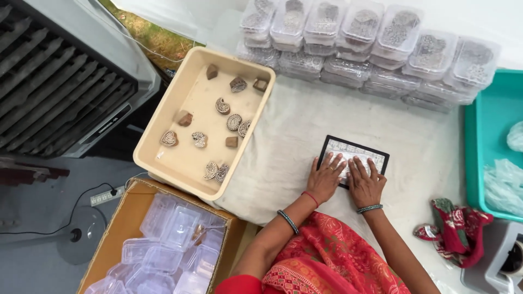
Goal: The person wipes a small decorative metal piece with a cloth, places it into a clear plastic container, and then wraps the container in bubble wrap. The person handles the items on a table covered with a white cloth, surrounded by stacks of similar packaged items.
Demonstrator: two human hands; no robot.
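Head cam looks straight down on a table covered in a whitish cloth (305, 125), and both hands are flat on one black-framed rectangular pad (353, 154) with a pale patterned face, sitting about mid-table, right of the beige tray. The left hand (325, 178) has its fingers spread and pressed on the pad's left part, the right hand (365, 182) is laid out the same way just beside it on the right part, so neither is gripping anything, just open palms pushing down. Each wrist has a dark bangle, and the left one also has a thin red thread. To the left, the beige plastic tray (163, 147) holds carved wooden stamp blocks (222, 105), I count around twelve, scattered loose. Along the far edge there's a row of stacked clear plastic boxes (359, 27) with patterned blocks inside, roughly eight stacks across, can't count exactly. Near left, one cardboard box (122, 226) is full of empty clear containers (174, 239). One teal tray (479, 141) on the right edge has clear plastic bags in it, and a red patterned cloth (455, 228) lies near it.
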